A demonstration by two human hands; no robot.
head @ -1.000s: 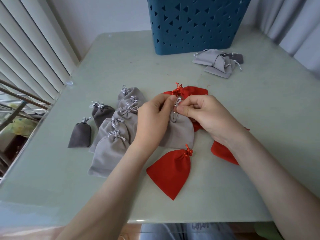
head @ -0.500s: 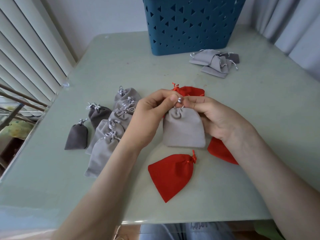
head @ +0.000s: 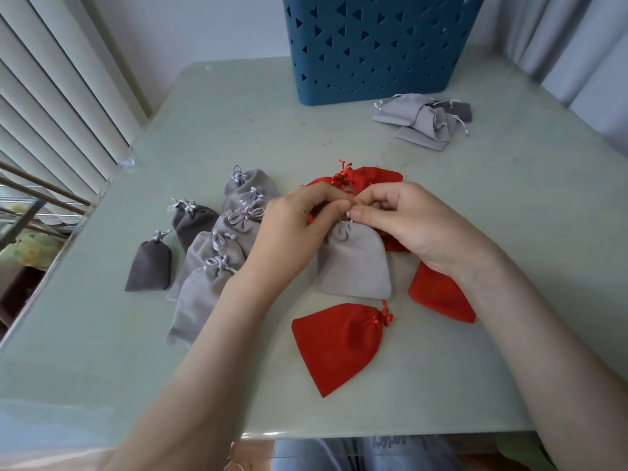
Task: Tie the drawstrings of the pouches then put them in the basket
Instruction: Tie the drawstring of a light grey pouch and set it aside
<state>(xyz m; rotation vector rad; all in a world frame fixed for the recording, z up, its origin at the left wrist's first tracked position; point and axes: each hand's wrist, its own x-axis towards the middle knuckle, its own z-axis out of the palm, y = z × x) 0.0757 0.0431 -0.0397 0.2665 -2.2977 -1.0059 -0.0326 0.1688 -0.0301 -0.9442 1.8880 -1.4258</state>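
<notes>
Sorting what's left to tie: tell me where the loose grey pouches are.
In the head view the loose grey pouches lie heaped at the table's far right, just in front of the blue basket.

No readable text, label, brand, number or sign shows on any surface in this view.

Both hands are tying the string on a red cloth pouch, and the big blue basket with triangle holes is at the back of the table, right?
Not quite. The head view shows the left hand and right hand pinching the string at the top of a light grey cloth pouch, not a red one. The big blue basket with triangle holes does stand at the back of the table.
</notes>
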